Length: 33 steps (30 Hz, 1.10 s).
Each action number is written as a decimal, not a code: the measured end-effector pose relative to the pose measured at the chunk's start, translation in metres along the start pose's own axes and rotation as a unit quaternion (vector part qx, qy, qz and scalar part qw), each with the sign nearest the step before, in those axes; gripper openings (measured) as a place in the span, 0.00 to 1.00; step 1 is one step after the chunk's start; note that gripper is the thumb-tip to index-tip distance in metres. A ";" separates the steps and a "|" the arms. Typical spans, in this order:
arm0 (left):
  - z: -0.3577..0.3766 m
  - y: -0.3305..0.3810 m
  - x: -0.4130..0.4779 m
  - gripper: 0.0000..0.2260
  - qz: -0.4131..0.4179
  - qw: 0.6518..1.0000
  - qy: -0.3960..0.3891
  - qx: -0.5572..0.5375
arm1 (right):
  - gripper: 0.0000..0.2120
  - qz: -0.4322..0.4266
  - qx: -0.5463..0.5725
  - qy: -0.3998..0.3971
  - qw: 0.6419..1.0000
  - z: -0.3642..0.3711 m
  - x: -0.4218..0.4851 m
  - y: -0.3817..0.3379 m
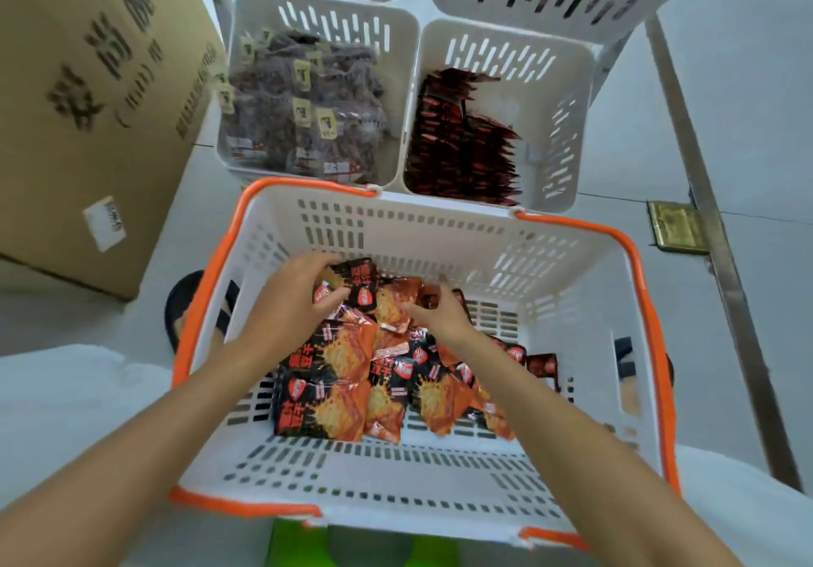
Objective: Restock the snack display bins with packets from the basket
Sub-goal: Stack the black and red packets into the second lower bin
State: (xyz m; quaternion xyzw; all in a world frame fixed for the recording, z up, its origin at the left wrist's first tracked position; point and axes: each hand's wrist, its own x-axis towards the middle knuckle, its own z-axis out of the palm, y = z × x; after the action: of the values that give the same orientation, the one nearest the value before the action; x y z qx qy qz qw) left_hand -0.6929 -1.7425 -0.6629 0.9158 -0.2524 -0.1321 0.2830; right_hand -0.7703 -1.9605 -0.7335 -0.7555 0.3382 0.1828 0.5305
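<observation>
- Packets (orange-and-black, glossy film) are heaped loosely in the basket, which is placed directly in front of the display bins. None is yet seen over a bin.
- Left hand: fingers are curled over a black packet at the far edge of the heap with the thumb beneath, so a pinch is judged to be made.
- Right hand: fingers are pushed in among the orange packets mid-heap. Whether anything is gripped cannot be told. The two hands are held apart, with packets between them.
- Risk 1, slippage: the film looks slick and the packets overlap. A neighbouring packet may be dragged up with the pinched one and dropped short of the bins.
- Risk 2, wrong bin: red-and-black sachets of similar colouring are held in the half-filled bin, and dark packets with yellow labels in the fuller bin. A match with the basket stock cannot be confirmed from this view, so mis-sorting is possible.
- Risk 3, snagging: the orange handle is folded along the far rim, between heap and bins. A full handful may be clipped on it and scattered.
- Risk 4, crushing: if the contents are brittle, damage may be caused by too hard a squeeze.
</observation>
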 end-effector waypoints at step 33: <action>0.065 0.043 0.005 0.08 -0.213 0.919 -0.118 -0.311 | 0.11 -0.078 0.168 -0.118 0.976 -0.048 -0.046 0.025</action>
State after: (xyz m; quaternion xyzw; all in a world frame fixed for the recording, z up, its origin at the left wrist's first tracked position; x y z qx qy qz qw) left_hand -0.7303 -1.8050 -0.6909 0.7917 -0.0288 -0.3685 0.4864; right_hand -0.8240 -1.9952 -0.7037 -0.6527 0.2396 0.1692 0.6985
